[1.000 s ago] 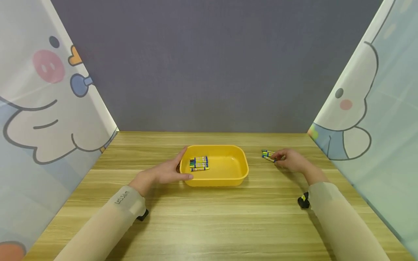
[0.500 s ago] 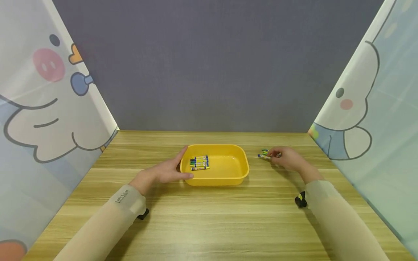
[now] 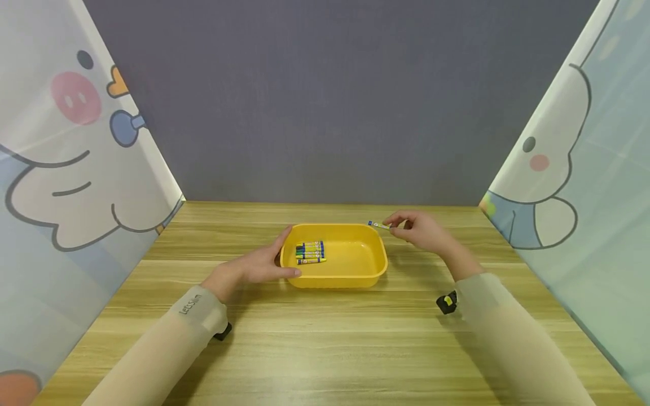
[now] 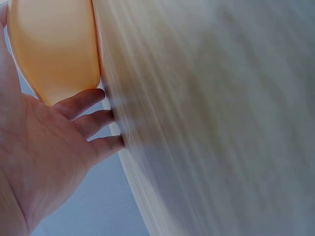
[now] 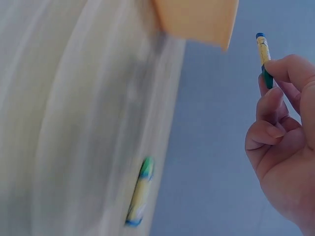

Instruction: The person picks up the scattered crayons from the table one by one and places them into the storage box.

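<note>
A yellow plastic basket (image 3: 360,254) stands mid-table in the head view, with several crayons (image 3: 310,251) lying side by side at its left end. My left hand (image 3: 261,266) rests against that left end, thumb along the front rim and fingers fairly straight; in the left wrist view its fingertips touch the table. Above the basket's back right corner, my right hand (image 3: 418,230) pinches a crayon (image 5: 264,51) with a dark green tip between thumb and fingers. Another crayon (image 5: 140,192), green-tipped, lies on the table in the right wrist view; the right hand hides that spot in the head view.
The wood-grain table (image 3: 315,332) ends at a dark grey panel (image 3: 330,113) behind. Printed cartoon sheets (image 3: 553,141) stand at both sides. Small black wrist devices (image 3: 447,303) sit below both sleeves.
My right hand has taken a crayon from the small group on the right and carried it left and up toward the basket. The left hand and basket stay put.
</note>
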A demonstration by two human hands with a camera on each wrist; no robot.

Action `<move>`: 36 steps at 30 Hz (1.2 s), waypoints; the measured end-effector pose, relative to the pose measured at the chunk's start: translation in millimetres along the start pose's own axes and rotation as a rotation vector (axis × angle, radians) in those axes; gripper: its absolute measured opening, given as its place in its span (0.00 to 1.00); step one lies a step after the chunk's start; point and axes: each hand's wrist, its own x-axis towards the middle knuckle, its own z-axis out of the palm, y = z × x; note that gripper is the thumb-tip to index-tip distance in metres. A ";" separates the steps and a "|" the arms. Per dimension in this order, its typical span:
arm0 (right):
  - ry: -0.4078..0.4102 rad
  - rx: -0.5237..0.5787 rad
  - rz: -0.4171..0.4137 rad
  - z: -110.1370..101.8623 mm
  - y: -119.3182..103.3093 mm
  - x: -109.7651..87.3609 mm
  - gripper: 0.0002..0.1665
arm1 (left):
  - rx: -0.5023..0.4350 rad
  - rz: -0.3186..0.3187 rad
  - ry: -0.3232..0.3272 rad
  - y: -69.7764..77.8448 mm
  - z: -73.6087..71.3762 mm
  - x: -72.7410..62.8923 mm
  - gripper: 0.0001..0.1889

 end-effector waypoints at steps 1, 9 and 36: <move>-0.009 0.012 -0.010 3.2 -5.4 2.8 0.13 | -0.002 -0.003 0.000 -0.4 0.3 0.1 0.69; -0.083 0.090 -0.092 37.4 -43.6 23.5 0.14 | -0.011 0.001 0.007 -3.1 1.9 1.6 0.69; -0.319 0.218 -0.122 130.5 -67.6 60.7 0.10 | 0.034 0.007 0.007 -3.1 -0.8 1.0 0.67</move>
